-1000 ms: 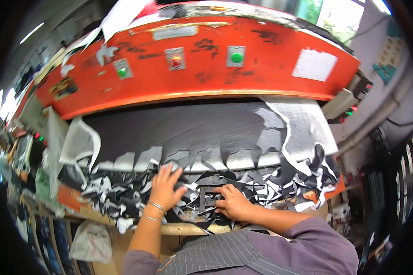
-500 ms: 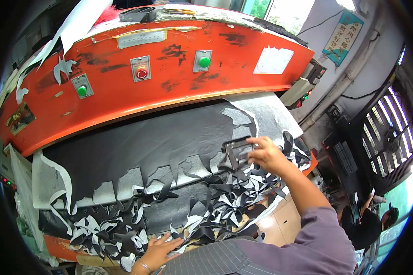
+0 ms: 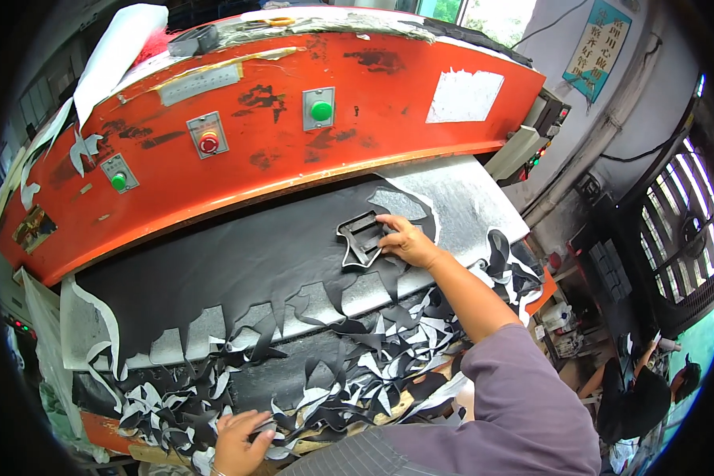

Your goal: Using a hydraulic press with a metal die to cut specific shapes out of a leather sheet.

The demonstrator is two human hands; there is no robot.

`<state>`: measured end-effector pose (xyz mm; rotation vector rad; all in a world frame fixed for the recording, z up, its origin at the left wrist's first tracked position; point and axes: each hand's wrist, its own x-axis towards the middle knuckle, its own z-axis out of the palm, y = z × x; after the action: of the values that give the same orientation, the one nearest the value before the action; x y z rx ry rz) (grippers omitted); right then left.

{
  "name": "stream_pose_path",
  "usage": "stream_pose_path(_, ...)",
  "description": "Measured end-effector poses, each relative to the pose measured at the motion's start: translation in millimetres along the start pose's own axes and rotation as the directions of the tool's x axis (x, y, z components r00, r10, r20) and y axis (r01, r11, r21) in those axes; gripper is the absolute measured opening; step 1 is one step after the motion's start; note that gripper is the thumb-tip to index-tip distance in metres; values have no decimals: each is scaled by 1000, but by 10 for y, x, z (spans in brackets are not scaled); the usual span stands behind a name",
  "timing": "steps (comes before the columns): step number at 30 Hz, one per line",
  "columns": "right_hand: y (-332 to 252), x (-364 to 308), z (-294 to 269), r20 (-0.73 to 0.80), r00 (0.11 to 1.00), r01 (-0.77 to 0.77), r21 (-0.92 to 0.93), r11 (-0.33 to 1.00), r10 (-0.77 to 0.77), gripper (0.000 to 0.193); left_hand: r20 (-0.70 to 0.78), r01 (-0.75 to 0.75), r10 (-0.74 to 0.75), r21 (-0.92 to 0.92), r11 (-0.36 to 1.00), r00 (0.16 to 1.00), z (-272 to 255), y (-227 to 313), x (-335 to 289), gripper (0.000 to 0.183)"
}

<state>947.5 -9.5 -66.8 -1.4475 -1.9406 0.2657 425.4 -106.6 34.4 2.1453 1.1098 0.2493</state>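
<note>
My right hand [image 3: 408, 240] grips a dark metal cutting die [image 3: 362, 239] by its right side, fingers and thumb closed on the frame. The die is an open outline with cross bars and a pointed lower end. It is over the right part of a black leather-like sheet [image 3: 238, 246], near the cut-out edge. Low in the view, my left hand [image 3: 242, 443] rests by the pile of black and white offcuts [image 3: 381, 341], thumb and fingers apart. A greyish bit shows between them; whether it is held is unclear.
Behind the sheet stands an orange-red press beam [image 3: 278, 143] with green buttons [image 3: 321, 110] and a red button [image 3: 209, 142]. A pale cutting board [image 3: 472, 206] lies under the sheet. Another person [image 3: 635, 404] is at far right, near a barred window [image 3: 682, 206].
My right hand has carried the die left and up onto the black sheet. My left hand has shifted slightly left and down, its thumb now apart from the fingers. The view has turned slightly.
</note>
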Motion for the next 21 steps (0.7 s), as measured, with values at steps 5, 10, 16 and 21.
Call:
stream_pose_path(5, 249, -68, -172, -230, 955, -188, 22, 982, 188, 64, -163, -162, 148, -76, 984, 976, 237, 254, 772, 26)
stream_pose_path(10, 276, -84, -60, -71, 940, -327, 91, 941, 334, 68, -300, -229, 201, -61, 972, 932, 845, 439, 2019, 23)
stream_pose_path(16, 295, -6, -253, -94, 957, -269, 65, 961, 275, 63, -376, -196, 228, 123, 973, 898, 1368, 651, 2804, 36)
stream_pose_path(21, -29, 685, -296, 79, 991, 122, -270, 955, -105, 47, -494, -128, 265, 293, 947, 828, 1573, 735, 2943, 40)
